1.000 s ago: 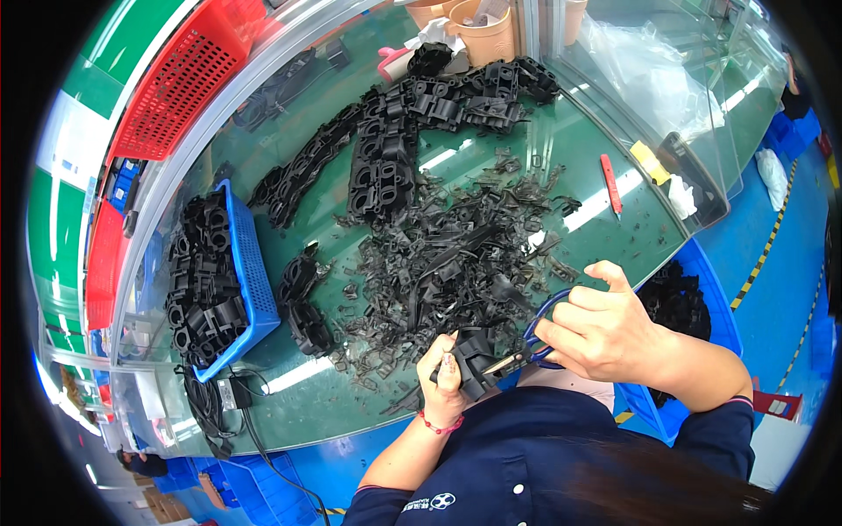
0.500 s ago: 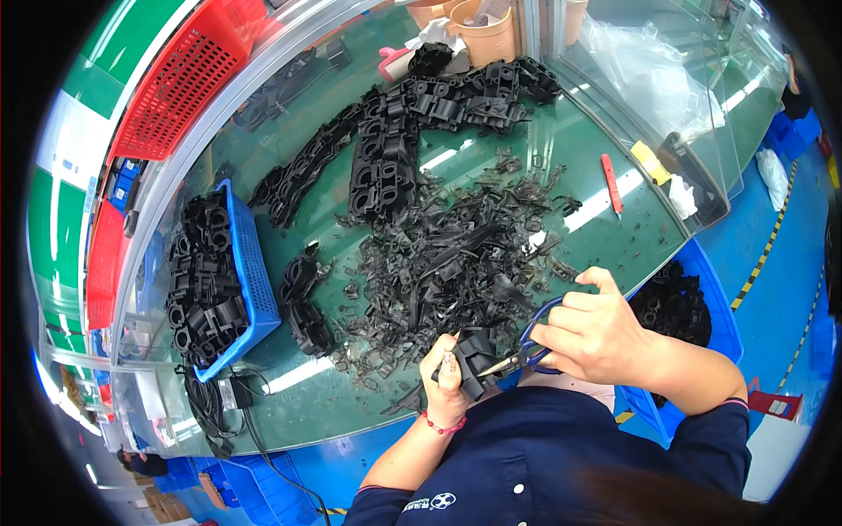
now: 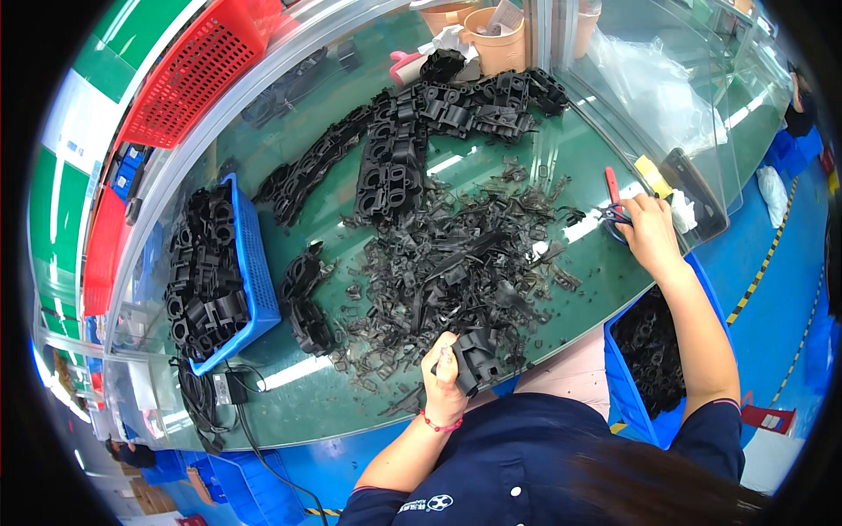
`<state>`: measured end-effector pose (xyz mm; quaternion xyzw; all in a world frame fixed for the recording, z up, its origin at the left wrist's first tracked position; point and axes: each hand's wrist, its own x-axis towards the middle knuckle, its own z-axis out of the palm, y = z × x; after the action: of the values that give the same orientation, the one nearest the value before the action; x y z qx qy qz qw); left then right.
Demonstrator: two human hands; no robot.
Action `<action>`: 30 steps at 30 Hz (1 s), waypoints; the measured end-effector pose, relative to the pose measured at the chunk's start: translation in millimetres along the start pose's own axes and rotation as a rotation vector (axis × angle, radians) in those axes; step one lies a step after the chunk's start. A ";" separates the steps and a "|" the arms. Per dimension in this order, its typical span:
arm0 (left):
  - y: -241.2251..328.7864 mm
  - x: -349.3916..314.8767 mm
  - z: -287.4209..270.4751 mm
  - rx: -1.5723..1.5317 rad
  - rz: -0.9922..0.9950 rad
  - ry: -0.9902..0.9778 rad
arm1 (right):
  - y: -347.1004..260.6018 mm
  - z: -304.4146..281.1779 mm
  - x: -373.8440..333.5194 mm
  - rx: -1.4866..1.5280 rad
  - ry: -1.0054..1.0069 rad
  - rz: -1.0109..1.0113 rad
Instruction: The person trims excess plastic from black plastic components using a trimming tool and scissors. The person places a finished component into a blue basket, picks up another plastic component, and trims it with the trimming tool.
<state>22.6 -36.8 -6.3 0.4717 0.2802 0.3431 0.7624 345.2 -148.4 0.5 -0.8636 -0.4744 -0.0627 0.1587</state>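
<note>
My left hand (image 3: 445, 386) grips a black moulded plastic part (image 3: 476, 361) at the near edge of the green table. Out to the right, my right hand (image 3: 651, 232) has its fingers closed around blue-handled scissors (image 3: 617, 216), low over the tabletop; the blades are mostly hidden. Just beyond the scissors lies a red-handled cutter (image 3: 611, 182), partly covered by them and my fingers. Between my hands and the back of the table spreads a heap of black plastic scraps (image 3: 456, 254).
Black moulded parts (image 3: 390, 167) stand in rows behind the scraps. At the left, a blue basket (image 3: 254, 272) is full of them. A blue bin (image 3: 631, 386) with black parts sits below the table's right edge. A dark tray (image 3: 697, 193) and orange buckets (image 3: 495, 44) stand farther back.
My right hand has moved away from the black part, rightward and farther out, taking the scissors to beside the red cutter. My left hand still holds the part in nearly the same place.
</note>
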 end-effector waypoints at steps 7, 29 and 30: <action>1.9 -1.6 -0.1 0.174 0.074 -0.029 | -131.6 -57.4 -27.4 0.596 0.031 -0.684; 3.1 0.6 4.4 0.413 0.184 -0.003 | -167.3 -50.8 -46.5 0.278 0.165 -0.895; 1.0 -0.6 2.6 0.413 0.184 -0.003 | -167.3 -49.6 -43.5 0.278 0.165 -0.895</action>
<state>23.9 -38.3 -4.3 0.6419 0.2990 0.3458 0.6156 183.3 -116.2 71.8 -0.5372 -0.7894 -0.1293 0.2675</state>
